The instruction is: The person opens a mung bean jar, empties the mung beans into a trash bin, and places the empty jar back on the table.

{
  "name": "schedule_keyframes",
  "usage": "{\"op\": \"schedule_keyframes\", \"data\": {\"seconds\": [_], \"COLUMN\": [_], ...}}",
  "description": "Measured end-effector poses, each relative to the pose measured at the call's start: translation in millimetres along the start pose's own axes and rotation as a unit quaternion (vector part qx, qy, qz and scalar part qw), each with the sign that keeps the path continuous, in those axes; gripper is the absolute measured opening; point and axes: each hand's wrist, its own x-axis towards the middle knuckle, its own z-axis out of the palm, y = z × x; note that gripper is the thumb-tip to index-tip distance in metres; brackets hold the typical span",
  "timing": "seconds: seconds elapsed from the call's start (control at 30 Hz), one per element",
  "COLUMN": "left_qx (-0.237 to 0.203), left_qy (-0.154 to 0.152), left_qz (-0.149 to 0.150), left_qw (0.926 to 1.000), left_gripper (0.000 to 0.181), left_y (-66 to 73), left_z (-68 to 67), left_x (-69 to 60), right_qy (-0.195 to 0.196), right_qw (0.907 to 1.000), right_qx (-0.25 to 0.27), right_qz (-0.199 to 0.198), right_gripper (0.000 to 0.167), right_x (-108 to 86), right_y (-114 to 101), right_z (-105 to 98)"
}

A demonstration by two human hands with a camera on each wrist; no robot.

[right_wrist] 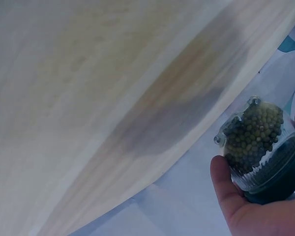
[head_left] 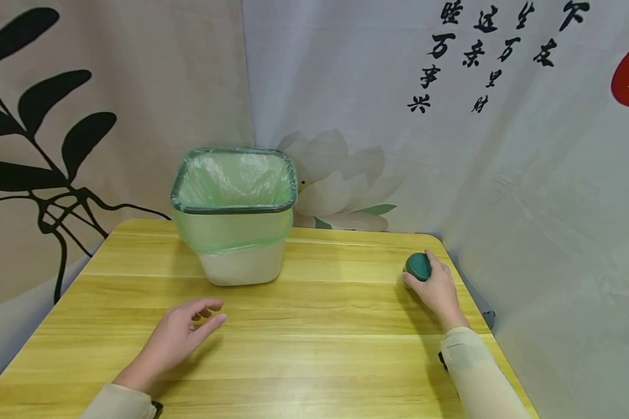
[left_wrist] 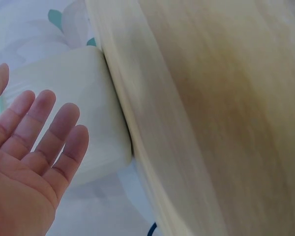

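Near the table's right edge, my right hand (head_left: 434,286) grips a small clear jar with a dark green lid (head_left: 418,266). In the right wrist view the jar (right_wrist: 255,135) shows small round green beans inside, and its base appears raised off the table. The fingers and thumb of that hand (right_wrist: 265,216) lie on either side of the jar. My left hand (head_left: 180,331) is held over the table's left part with its fingers loosely extended, holding nothing. The left wrist view shows its palm (left_wrist: 24,172) in front of the bin's pale wall (left_wrist: 98,113).
A pale bin lined with a green plastic bag (head_left: 234,233) stands at the back left of the wooden table (head_left: 304,372). Printed cloth hangs (head_left: 346,70) behind the table and along its right side.
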Motion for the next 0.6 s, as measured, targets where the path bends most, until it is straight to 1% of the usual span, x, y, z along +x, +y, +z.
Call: {"op": "schedule_keyframes", "data": {"seconds": [0.27, 0.6], "left_qx": [-0.009, -0.011], "left_qy": [-0.009, -0.003], "left_qz": [-0.010, -0.006], "left_qw": [0.9999, 0.9999], "left_gripper": [0.030, 0.029], "left_y": [1.3, -1.0], "left_z": [-1.0, 1.7], "left_x": [-0.2, 0.0], "right_qy": [0.002, -0.005], "right_qw": [1.0000, 1.0000], "right_qx": [0.004, 0.004], "right_qz": [-0.003, 0.000], "right_gripper": [0.102, 0.103], "right_x": [-1.9, -6.1], "right_y": [-7.9, -14.9], "right_z": [-2.5, -6.1]}}
